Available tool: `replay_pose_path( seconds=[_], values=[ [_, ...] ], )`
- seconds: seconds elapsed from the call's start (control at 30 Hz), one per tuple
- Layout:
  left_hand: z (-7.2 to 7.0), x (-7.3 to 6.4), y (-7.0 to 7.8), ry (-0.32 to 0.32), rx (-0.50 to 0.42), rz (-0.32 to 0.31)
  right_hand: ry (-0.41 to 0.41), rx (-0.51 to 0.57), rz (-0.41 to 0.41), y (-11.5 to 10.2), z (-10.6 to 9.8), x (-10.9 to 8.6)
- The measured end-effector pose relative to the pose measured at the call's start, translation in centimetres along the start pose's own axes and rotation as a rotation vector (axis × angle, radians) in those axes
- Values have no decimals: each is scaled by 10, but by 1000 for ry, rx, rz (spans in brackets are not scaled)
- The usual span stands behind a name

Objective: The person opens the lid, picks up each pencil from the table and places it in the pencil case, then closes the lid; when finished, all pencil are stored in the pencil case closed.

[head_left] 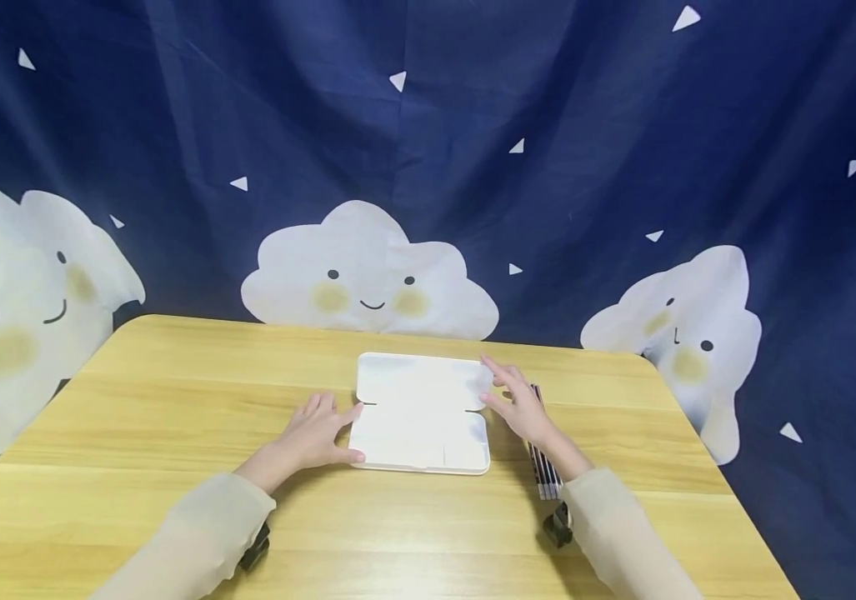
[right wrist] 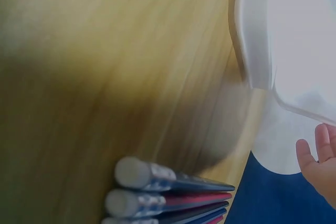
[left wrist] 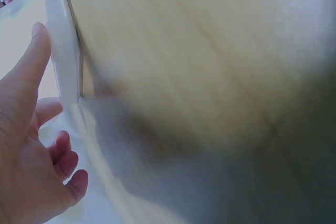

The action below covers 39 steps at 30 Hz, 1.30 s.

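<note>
White case (head_left: pixel 416 442) lies between the hands, its lid (head_left: pixel 423 379) folded back flat on the tabletop (head_left: pixel 172 392), hollow side up, presumably so the inside is fully exposed. Left hand (head_left: pixel 307 440) is relaxed and spread, thumb and forefinger set at the case's near-left edge, apparently to steady it; nothing is grasped. Right hand (head_left: pixel 521 412) is likewise spread, fingertips at the lid's right edge, grasping nothing; firm contact cannot be confirmed. Pencils (head_left: pixel 543 475) lie side by side beneath the right wrist, seemingly kept within reach yet off the case
</note>
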<state>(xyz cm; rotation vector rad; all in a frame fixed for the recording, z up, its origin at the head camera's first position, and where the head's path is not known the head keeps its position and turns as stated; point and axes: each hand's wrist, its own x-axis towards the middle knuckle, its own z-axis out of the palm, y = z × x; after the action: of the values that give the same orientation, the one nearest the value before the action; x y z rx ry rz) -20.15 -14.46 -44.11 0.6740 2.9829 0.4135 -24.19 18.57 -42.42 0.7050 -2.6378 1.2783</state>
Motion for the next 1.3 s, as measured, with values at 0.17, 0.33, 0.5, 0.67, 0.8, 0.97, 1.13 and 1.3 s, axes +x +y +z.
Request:
replay_pose_path(
  seconds=[0.17,0.33,0.5,0.67,0.8,0.97,1.13,1.3],
  values=[
    [-2,1,-1,-28,-46,2,3,22,0,1,-2,-6],
    [-2,3,-1,-72,-101,-18,-9,82,3,-2,-5,-15],
    [-2,2,-1,-91,-137,-28,2,67,25,-23,-13,-24],
    [-3,3,-3,-112,-166,-22,-32,32,23,2,-17,-31],
    [-3,4,-5,-124,-185,-17,-66,-1,21,15,-27,-36],
    [-4,4,-6,-148,-195,12,-79,-45,93,21,-40,-43],
    [-7,3,-4,-164,-199,10,-146,-92,213,27,-51,-52],
    [-8,3,-3,-157,-223,11,-232,-136,288,30,-60,-61]
  ],
)
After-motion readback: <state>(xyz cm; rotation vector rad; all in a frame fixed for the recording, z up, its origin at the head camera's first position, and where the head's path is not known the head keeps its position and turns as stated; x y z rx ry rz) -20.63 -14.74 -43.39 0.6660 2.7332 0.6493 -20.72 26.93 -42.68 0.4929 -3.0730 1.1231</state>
